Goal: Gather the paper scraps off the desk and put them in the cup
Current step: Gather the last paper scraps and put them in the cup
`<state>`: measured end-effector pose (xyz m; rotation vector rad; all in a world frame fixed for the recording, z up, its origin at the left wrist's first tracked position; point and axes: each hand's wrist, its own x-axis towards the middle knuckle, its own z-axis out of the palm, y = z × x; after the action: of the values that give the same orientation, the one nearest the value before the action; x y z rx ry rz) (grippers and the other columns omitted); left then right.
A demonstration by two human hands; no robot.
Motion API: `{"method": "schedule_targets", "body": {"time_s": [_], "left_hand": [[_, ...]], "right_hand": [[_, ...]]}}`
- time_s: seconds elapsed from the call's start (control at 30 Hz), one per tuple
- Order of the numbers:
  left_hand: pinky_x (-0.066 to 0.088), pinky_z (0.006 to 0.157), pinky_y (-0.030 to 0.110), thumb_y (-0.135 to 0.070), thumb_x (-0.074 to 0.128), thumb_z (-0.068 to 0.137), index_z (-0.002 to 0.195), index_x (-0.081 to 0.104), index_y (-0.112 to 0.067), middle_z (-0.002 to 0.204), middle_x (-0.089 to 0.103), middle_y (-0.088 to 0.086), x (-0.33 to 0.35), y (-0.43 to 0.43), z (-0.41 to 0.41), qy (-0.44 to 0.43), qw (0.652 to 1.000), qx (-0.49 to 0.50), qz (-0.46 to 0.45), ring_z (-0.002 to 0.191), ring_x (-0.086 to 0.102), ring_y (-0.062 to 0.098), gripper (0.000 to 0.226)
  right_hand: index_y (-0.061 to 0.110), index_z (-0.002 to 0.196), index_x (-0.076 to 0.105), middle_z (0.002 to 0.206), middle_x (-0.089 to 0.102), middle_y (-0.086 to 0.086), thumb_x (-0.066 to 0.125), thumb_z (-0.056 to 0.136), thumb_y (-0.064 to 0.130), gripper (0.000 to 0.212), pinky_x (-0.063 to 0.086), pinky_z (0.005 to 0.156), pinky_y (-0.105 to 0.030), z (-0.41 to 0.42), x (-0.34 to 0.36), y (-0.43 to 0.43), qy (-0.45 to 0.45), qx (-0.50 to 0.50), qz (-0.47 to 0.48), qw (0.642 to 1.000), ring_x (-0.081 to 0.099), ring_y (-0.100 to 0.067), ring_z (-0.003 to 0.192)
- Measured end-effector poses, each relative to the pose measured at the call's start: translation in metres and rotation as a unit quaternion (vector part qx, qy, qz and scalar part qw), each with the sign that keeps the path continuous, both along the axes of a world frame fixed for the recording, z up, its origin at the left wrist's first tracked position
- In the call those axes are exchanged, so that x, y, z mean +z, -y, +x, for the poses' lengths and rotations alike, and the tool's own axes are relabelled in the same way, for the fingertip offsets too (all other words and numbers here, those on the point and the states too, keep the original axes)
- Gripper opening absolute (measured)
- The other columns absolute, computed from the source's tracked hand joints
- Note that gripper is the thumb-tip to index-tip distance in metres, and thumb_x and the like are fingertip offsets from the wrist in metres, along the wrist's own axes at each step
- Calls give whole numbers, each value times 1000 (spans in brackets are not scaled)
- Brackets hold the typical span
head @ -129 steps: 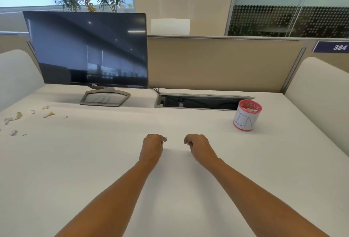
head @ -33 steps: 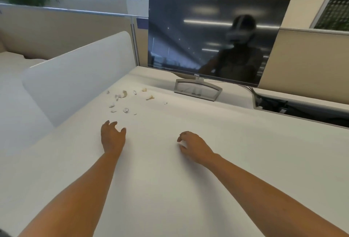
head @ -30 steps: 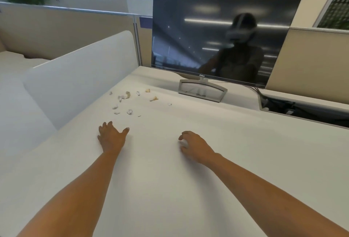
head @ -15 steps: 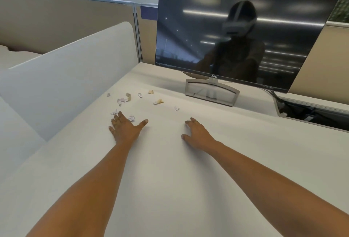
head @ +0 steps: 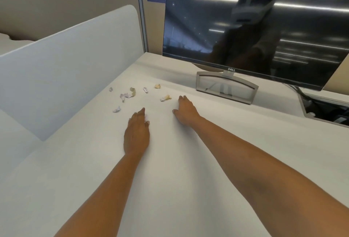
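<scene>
I am seeing the left grip (head: 137, 134) lying flat and released on the smooth, matte white bench (head: 75, 161), fingers straight, while the right grip (head: 186, 112) is resting palm-down beside it, likewise released and holding nothing. The paper scraps (head: 124, 96), small crumpled wads in white and pale yellow, are lying scattered on the bench just beyond both grips. The nearest yellow scrap (head: 166, 98) is sitting just left of the right fingertips (head: 182, 98), near the glossy dark monitor (head: 245, 28).
</scene>
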<state>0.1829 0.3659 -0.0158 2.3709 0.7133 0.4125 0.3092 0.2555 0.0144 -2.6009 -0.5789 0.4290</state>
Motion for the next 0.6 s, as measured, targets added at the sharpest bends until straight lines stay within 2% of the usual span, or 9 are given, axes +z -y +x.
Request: {"method": "schedule_targets", "body": {"time_s": [0.1, 0.2, 0.3, 0.4, 0.47, 0.53, 0.6], "left_hand": [[22, 117, 33, -7, 27, 98, 143, 32, -23, 152, 32, -2, -1, 2, -3, 11, 1000, -5, -9, 142, 25, 17, 49], [20, 117, 30, -2, 23, 96, 144, 32, -22, 153, 30, -3, -3, 2, -2, -5, 1000, -19, 22, 142, 25, 15, 52], [18, 115, 26, 1, 24, 95, 144, 30, -21, 155, 24, -5, -5, 2, 1, -34, 998, -32, 48, 143, 22, 12, 55], [19, 115, 25, 0, 24, 94, 144, 30, -21, 155, 24, -5, -4, 3, 1, -39, 997, -36, 52, 142, 24, 12, 55], [20, 113, 24, -6, 26, 96, 144, 32, -21, 154, 26, -6, -5, 4, 1, -38, 998, -34, 38, 140, 28, 12, 50], [22, 110, 21, -19, 28, 99, 141, 37, -23, 151, 33, -9, -2, 4, 2, -23, 999, -12, -43, 138, 32, 9, 43], [23, 107, 20, -30, 31, 99, 138, 42, -25, 147, 40, -12, 0, 6, 3, 0, 996, -3, -95, 136, 35, 8, 41]], "right_hand": [[3, 146, 10, 155, 10, -17, 45, 95, 16, 63, 20, 114, -35, 5, 1, -16, -3, 25, 13, 1000, 14, -29, 144], [7, 147, 12, 151, 21, -16, 45, 94, 14, 62, 24, 113, -36, 8, -1, -28, -9, 52, 36, 998, 18, -28, 142], [7, 147, 11, 154, 16, -14, 38, 97, 16, 58, 14, 114, -33, 10, -4, -34, 11, 93, 14, 996, 12, -26, 144], [4, 144, 21, 152, 26, -13, 27, 101, 13, 45, 6, 114, -29, 6, -12, -34, 71, 141, 2, 987, 17, -22, 143], [5, 139, 33, 147, 34, -12, 24, 102, 13, 39, 11, 114, -27, 2, -19, -30, 103, 158, 16, 982, 27, -21, 138], [5, 132, 44, 139, 44, -13, 27, 101, 15, 37, 22, 110, -27, -3, -24, -26, 123, 159, 34, 979, 38, -26, 130], [3, 120, 55, 123, 56, -14, 31, 101, 16, 34, 32, 101, -29, -8, -24, -23, 142, 162, 48, 975, 47, -29, 117]]}}
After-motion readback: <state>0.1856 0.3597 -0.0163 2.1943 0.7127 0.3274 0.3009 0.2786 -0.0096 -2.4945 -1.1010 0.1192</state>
